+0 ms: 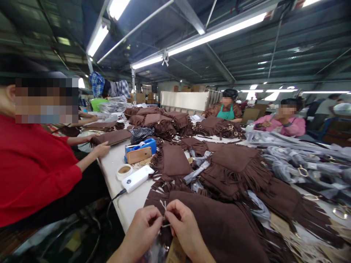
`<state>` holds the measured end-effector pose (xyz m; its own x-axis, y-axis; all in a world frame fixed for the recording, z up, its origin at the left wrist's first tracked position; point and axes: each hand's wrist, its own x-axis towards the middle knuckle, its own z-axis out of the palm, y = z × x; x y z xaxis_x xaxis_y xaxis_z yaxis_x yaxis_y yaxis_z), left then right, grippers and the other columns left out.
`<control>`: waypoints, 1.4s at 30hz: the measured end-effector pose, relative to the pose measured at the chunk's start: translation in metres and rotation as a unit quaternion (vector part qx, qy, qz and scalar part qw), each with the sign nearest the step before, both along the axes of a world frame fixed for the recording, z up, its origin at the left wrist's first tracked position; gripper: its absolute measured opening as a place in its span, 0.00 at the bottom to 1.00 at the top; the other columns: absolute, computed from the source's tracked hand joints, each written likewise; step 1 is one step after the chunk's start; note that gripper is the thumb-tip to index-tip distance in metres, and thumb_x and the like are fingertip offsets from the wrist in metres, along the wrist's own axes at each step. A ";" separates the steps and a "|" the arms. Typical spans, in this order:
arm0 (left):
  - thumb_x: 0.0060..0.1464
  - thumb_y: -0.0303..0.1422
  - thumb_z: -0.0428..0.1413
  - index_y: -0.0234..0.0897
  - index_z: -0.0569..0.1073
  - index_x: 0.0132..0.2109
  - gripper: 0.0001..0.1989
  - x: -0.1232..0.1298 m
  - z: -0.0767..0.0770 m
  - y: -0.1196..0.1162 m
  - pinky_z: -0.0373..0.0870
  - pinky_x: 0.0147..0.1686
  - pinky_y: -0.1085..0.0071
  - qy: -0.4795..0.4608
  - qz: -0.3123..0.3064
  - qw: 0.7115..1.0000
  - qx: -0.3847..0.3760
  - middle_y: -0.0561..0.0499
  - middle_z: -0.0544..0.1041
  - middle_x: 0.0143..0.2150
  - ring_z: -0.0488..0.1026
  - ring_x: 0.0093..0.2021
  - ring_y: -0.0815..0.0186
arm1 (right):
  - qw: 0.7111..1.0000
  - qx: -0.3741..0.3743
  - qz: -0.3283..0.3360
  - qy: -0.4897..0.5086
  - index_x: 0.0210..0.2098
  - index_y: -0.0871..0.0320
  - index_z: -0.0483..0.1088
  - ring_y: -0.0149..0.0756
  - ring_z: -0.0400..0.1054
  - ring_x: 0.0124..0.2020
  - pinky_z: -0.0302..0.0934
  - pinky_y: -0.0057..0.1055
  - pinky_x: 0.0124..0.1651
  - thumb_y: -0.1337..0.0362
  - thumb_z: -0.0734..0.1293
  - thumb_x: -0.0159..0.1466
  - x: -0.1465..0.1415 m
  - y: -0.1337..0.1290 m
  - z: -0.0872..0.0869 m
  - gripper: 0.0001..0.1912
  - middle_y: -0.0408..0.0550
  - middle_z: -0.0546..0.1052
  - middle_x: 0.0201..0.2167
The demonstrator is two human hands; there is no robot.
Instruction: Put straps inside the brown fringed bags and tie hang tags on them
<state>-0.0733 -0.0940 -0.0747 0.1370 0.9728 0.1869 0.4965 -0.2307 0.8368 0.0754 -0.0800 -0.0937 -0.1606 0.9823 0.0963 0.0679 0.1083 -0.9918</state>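
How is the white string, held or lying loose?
Held: the left hand and right hand pinch the white string, its ends poking up between them. Whether it is knotted, I cannot tell.

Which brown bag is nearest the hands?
The front bag, at the bottom of the view, partly covered by the right hand. The other brown bags lie farther up the table.

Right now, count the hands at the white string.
2: the left hand, left of the white string, and the right hand, right of it. Some fingertips are hidden.
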 end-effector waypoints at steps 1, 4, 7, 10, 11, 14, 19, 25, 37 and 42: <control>0.51 0.30 0.53 0.36 0.71 0.22 0.11 -0.001 -0.001 0.000 0.57 0.28 0.72 -0.005 0.008 1.000 0.001 0.52 0.71 0.22 0.67 0.27 0.65 | 1.000 0.002 -0.002 -0.001 0.26 0.57 0.63 0.24 0.55 0.15 0.48 0.23 0.18 0.64 0.62 0.56 -0.001 0.000 -0.001 0.04 0.34 0.63 0.19; 0.48 0.31 0.54 0.36 0.70 0.22 0.09 -0.002 -0.006 0.003 0.56 0.27 0.72 -0.074 0.023 0.996 -0.049 0.54 0.69 0.21 0.64 0.25 0.66 | 1.000 0.005 -0.009 -0.018 0.27 0.56 0.63 0.25 0.56 0.15 0.48 0.23 0.19 0.65 0.62 0.56 -0.001 0.000 0.000 0.02 0.34 0.64 0.19; 0.43 0.34 0.55 0.35 0.71 0.23 0.07 -0.002 -0.007 0.007 0.53 0.24 0.73 -0.207 0.007 0.965 -0.163 0.55 0.68 0.19 0.60 0.21 0.70 | 1.000 -0.025 0.008 -0.017 0.28 0.56 0.64 0.25 0.57 0.15 0.50 0.23 0.19 0.63 0.63 0.56 0.003 -0.002 0.007 0.03 0.34 0.65 0.18; 0.39 0.32 0.58 0.33 0.72 0.24 0.06 -0.003 -0.002 0.010 0.54 0.24 0.74 -0.352 -0.033 0.896 -0.268 0.53 0.71 0.22 0.62 0.23 0.71 | 0.992 -0.086 0.079 0.040 0.30 0.57 0.67 0.26 0.59 0.18 0.54 0.24 0.24 0.63 0.66 0.54 0.015 -0.005 0.018 0.05 0.35 0.68 0.18; 0.38 0.32 0.59 0.33 0.71 0.24 0.07 -0.004 -0.001 0.011 0.56 0.25 0.74 -0.382 -0.042 0.878 -0.287 0.53 0.71 0.23 0.63 0.24 0.70 | 0.987 -0.103 0.106 0.059 0.30 0.58 0.69 0.26 0.61 0.19 0.56 0.24 0.26 0.64 0.67 0.54 0.019 -0.006 0.021 0.05 0.35 0.69 0.19; 0.38 0.34 0.61 0.34 0.70 0.24 0.09 -0.007 0.002 0.011 0.60 0.27 0.74 -0.436 -0.064 0.839 -0.317 0.54 0.71 0.24 0.66 0.25 0.70 | 0.968 -0.135 0.166 0.131 0.30 0.59 0.72 0.26 0.64 0.23 0.57 0.24 0.30 0.66 0.71 0.54 0.032 -0.007 0.023 0.05 0.39 0.74 0.22; 0.40 0.32 0.66 0.34 0.69 0.25 0.12 -0.011 -0.002 0.010 0.65 0.31 0.73 -0.516 -0.072 0.787 -0.330 0.55 0.70 0.26 0.67 0.26 0.72 | 0.922 -0.185 0.164 0.297 0.31 0.59 0.75 0.30 0.73 0.32 0.63 0.28 0.39 0.63 0.75 0.54 0.041 -0.002 0.015 0.08 0.45 0.81 0.30; 0.43 0.31 0.64 0.34 0.67 0.24 0.12 -0.013 -0.005 0.008 0.65 0.31 0.72 -0.543 -0.078 0.767 -0.333 0.55 0.69 0.24 0.66 0.25 0.71 | 0.902 -0.217 0.135 0.347 0.42 0.59 0.78 0.41 0.73 0.50 0.64 0.34 0.52 0.68 0.77 0.47 0.041 0.000 0.016 0.21 0.54 0.80 0.47; 0.45 0.34 0.68 0.33 0.69 0.25 0.15 -0.020 -0.005 0.010 0.63 0.34 0.72 -0.582 -0.081 0.766 -0.259 0.55 0.68 0.24 0.64 0.28 0.70 | 0.991 -0.067 0.078 0.087 0.28 0.60 0.76 0.27 0.63 0.21 0.62 0.23 0.23 0.52 0.73 0.54 0.015 -0.004 0.009 0.16 0.43 0.74 0.25; 0.44 0.35 0.69 0.30 0.76 0.32 0.13 -0.015 -0.001 0.004 0.63 0.34 0.73 -0.617 -0.082 0.738 -0.260 0.58 0.62 0.23 0.61 0.26 0.73 | 0.997 -0.014 0.073 0.030 0.29 0.60 0.75 0.24 0.58 0.17 0.56 0.20 0.18 0.53 0.68 0.60 0.015 -0.006 0.005 0.16 0.41 0.70 0.23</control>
